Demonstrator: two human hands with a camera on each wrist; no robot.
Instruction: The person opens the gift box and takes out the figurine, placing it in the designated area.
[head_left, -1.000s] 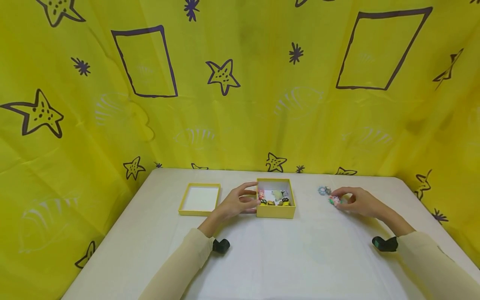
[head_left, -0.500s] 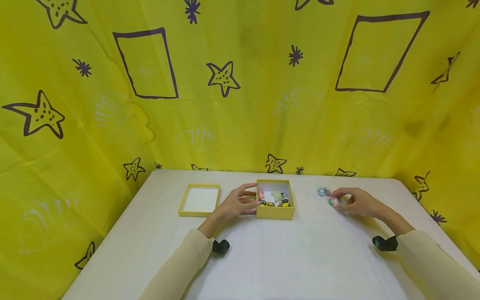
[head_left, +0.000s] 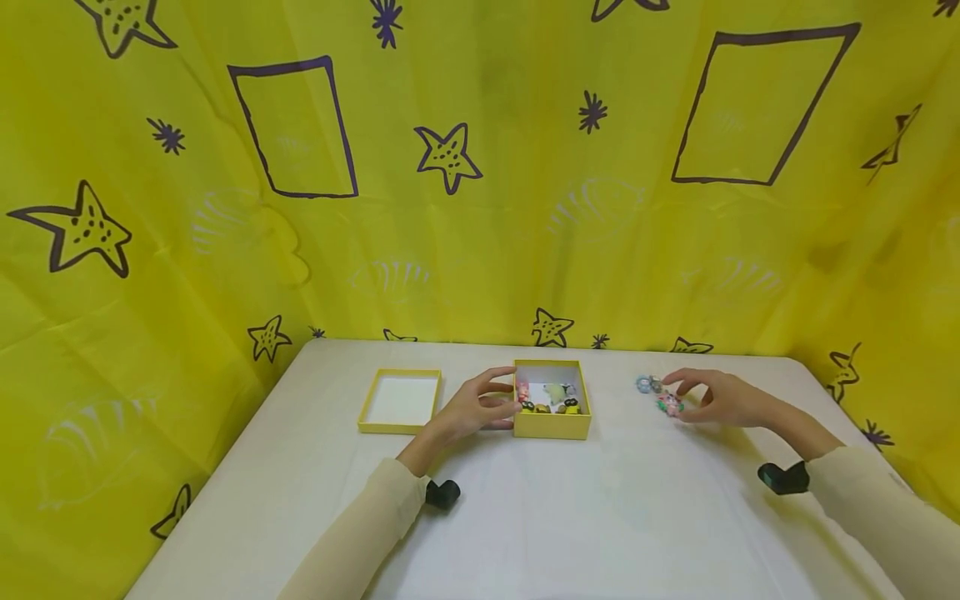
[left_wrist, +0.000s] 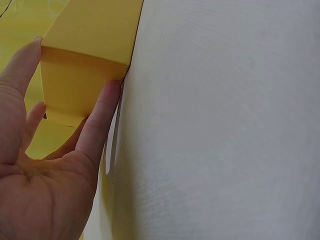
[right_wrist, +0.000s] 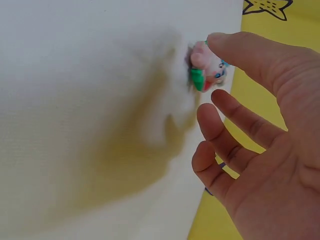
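My left hand (head_left: pixel 474 406) rests its fingertips on the left wall of a yellow box (head_left: pixel 551 425). In the left wrist view its fingers (left_wrist: pixel 100 117) lie along the box side, the thumb at the top edge. Inside the box are several small toy figures, among them a pink one (head_left: pixel 523 390) and a pale green one (head_left: pixel 555 392). Around a small pink-and-green toy figure (right_wrist: pixel 201 62) on the table, my right hand (head_left: pixel 723 400) stands with thumb and fingers spread. The thumb tip overlaps the figure in the right wrist view; the other fingertips are apart from it.
Left of the box lies its shallow yellow lid (head_left: pixel 400 402), white inside up. A light-blue ring-like toy (head_left: pixel 644 384) and a small greyish toy (head_left: pixel 656 383) sit just beyond the pink figure. A yellow patterned curtain (head_left: pixel 495 250) closes off the table's far edge.
My right hand's thumb and fingers have parted from around the pink figure, and its wrist has shifted slightly to the right. The left hand and the box stay put.
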